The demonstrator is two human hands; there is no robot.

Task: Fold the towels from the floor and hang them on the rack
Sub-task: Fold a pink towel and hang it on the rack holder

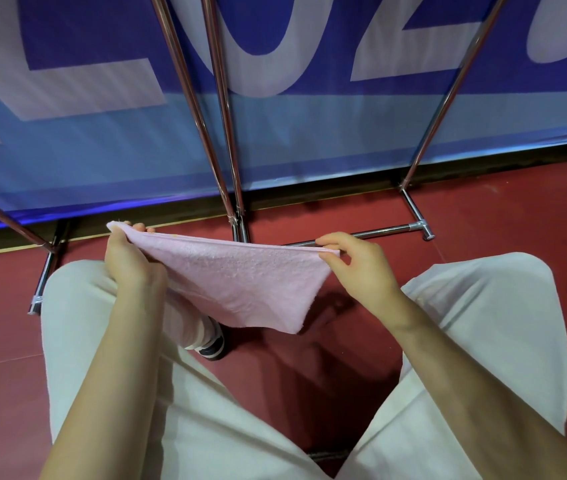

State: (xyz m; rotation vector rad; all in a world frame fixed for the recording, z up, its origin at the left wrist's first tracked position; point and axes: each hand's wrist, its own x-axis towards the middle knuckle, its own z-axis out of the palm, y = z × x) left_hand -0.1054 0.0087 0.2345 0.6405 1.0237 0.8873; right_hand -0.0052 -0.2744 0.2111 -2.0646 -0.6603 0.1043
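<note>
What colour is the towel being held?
Pale pink towel, plain, seen in the head view.

Red floor carries the load. Chrome rack feet stand on it from 9 to 2 o'clock. One dark, white-soled shoe rests near centre. Blue banner bounds it at 12 o'clock.

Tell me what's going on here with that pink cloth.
A person stands over a red floor holding a pink towel stretched between both hands. The left hand grips one top corner, the right hand pinches the other. The towel looks folded and hangs clear of the metal rack in front.
</note>
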